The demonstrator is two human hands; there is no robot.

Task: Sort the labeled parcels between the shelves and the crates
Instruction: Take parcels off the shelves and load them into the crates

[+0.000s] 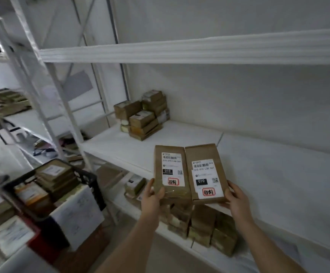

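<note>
Now, left hand (152, 195) grips the left box (170, 174), right hand (236, 196) grips the right box (204, 173), both label-up, side by side just over the middle shelf (268, 164) front edge. Step looks like shelving; next prob. set them down flat. Below the shelf: more boxes (203, 227). Left of it, black crate (48, 186) w/ parcels. At the shelf's back, a stack (143, 115), well apart, not in the way.

Two hands (152, 196) (237, 200) hold two parcels (171, 172) (205, 174) — seemingly over the shelf (179, 134).
</note>
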